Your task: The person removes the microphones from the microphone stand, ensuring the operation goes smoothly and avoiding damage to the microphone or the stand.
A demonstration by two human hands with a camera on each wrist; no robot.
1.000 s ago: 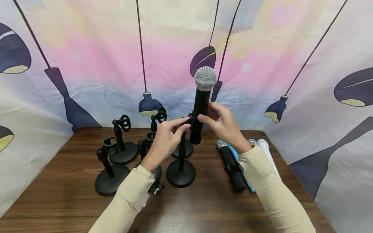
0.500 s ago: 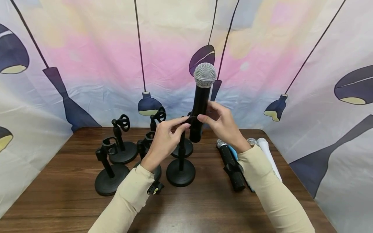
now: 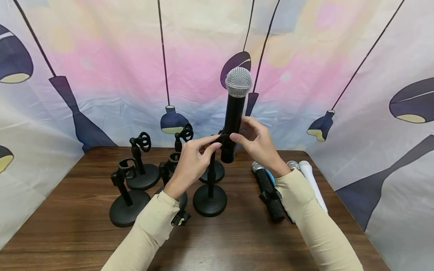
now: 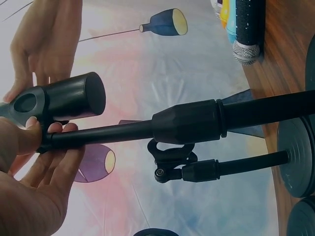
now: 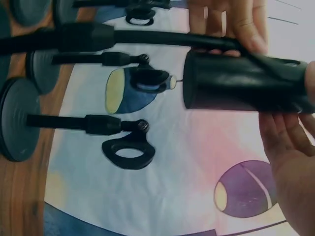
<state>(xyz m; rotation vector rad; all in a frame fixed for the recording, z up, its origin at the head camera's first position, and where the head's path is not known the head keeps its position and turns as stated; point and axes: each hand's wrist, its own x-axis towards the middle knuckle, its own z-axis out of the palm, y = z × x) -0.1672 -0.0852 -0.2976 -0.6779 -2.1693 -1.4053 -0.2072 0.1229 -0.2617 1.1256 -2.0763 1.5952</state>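
Note:
A black microphone [image 3: 234,113] with a silver mesh head stands nearly upright, tilted slightly right, above a microphone stand [image 3: 210,201] with a round black base. My right hand [image 3: 260,145] holds the microphone's body between thumb and fingers. At the top of the stand, my left hand [image 3: 192,162] pinches the joint below the clip. The left wrist view shows the clip [image 4: 30,104] around the microphone's body, with the left thumb at it and fingers under the stand's rod [image 4: 108,133]. The microphone's lower end [image 5: 216,81] sticks out past the clip.
Several black stands with clips, among them a front-left one [image 3: 126,207], stand on the brown table [image 3: 237,248]. A black microphone [image 3: 269,194] and a white one [image 3: 312,184] lie at right, partly behind the right sleeve. A small black object [image 3: 181,218] lies by the left sleeve.
The microphone has slid a little upward, its mesh head now higher against the backdrop. Both hands have stayed nearly in place.

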